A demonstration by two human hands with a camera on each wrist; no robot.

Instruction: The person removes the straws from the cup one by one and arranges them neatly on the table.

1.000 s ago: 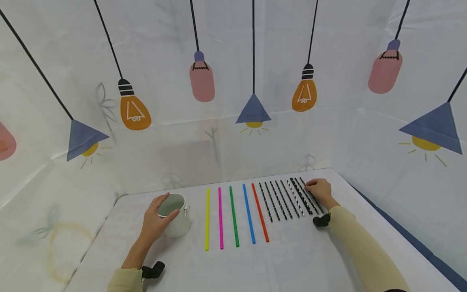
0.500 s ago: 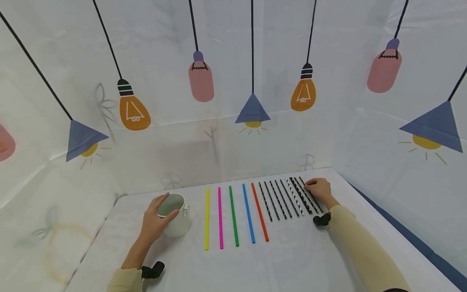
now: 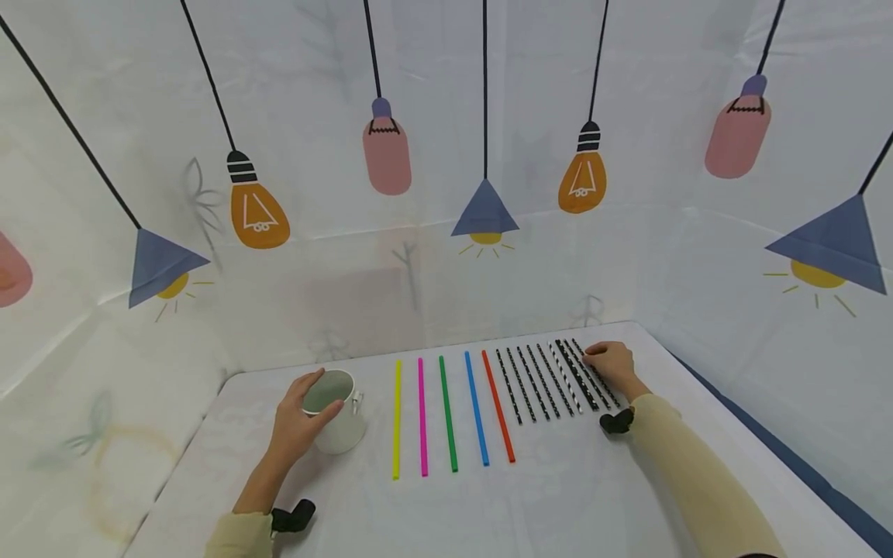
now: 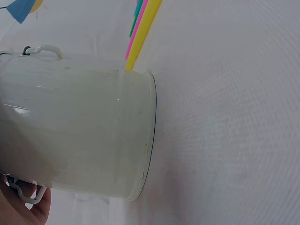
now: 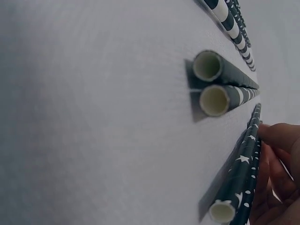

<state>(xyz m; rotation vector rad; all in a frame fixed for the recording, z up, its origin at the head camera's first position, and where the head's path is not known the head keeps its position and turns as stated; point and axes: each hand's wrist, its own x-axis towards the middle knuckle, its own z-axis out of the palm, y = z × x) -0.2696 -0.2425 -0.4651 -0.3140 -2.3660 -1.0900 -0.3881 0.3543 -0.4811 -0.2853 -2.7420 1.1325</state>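
Observation:
My left hand (image 3: 296,425) grips a white enamel pot (image 3: 342,438) standing on the left of the table, thumb and fingers spread around its rim. Small wire loops stick out from the pot's sides in the left wrist view, and fingertips show behind one loop (image 4: 35,199). At the right end of a row of dark patterned paper straws is my right hand (image 3: 614,366). Its thumb and fingers pinch a black straw with white stars (image 5: 241,161) and a dotted straw (image 5: 251,185) lying against it, both along the tabletop.
Yellow (image 3: 397,418), pink (image 3: 422,418), green (image 3: 448,415), blue (image 3: 477,411) and red (image 3: 498,407) straws lie spaced out mid-table. Several thin black-and-white straws (image 3: 528,384) follow on their right. A white sheet printed with lamps (image 3: 484,209) hangs behind the white table (image 3: 572,496).

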